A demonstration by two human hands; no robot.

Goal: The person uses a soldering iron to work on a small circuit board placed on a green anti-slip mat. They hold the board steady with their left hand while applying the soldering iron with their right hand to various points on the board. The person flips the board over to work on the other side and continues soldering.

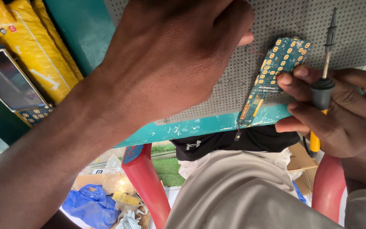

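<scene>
Slanting circuit board point(276, 72), narrow end toward person

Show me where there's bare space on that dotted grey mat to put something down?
The dotted grey mat is bare right of the soldering iron, and between the circuit board and the left hand. It is crowded where the right hand grips the iron and pins the board at the teal table edge.

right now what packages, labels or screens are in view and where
Yellow packages: upper left, long plastic-wrapped rolls with small red and white marks.
Screen: left edge, dark glossy rectangle, tilted.
Blue bag: bottom left, crumpled plastic.
Cardboard box: lower right, brown, partly hidden.
</scene>
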